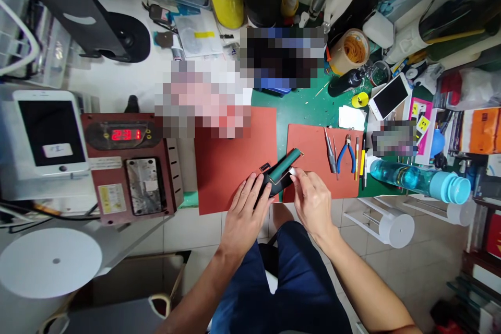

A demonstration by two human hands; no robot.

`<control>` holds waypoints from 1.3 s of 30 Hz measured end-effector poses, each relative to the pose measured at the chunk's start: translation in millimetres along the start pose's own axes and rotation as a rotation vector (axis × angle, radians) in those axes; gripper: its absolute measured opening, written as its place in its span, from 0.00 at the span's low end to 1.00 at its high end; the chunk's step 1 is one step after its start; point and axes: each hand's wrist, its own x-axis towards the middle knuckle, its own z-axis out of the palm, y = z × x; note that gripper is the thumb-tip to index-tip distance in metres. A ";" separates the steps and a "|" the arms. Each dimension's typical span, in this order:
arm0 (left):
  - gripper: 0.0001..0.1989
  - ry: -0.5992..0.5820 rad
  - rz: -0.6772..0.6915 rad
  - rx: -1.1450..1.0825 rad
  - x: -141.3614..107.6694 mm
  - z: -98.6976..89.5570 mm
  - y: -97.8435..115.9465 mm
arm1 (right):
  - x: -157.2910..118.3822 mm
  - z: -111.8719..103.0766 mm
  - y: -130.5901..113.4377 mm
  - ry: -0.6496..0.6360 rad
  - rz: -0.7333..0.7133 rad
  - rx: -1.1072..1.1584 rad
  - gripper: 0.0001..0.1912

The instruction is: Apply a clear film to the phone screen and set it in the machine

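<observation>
A black, flat, phone-like part lies tilted across the gap between two reddish-brown mats, with a long green strip on top of it. My left hand rests over its left end, fingers laid along it and holding it. My right hand is closed in a pinch on a small white piece, right at the part's right end. What the white piece is cannot be made out. A small black piece lies on the left mat, just beyond my left fingertips.
On the right mat lie tweezers, blue-handled pliers and several slim tools. A blue bottle lies farther right. To the left stands a heating plate box with a red display, beside a white phone. Blurred items lie behind.
</observation>
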 end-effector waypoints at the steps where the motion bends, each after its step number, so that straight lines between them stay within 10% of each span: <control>1: 0.29 0.001 0.001 0.000 0.1 -0.1 0.1 | 1.5 0.7 -0.8 -0.008 0.000 -0.015 0.17; 31: 0.31 0.038 -0.002 0.011 4.0 -4.4 1.2 | -55.5 -19.0 27.7 -0.072 0.037 -0.166 0.18; 39: 0.36 0.026 0.008 -0.048 7.3 -14.0 0.1 | -63.6 -44.6 94.5 0.210 0.299 -0.104 0.17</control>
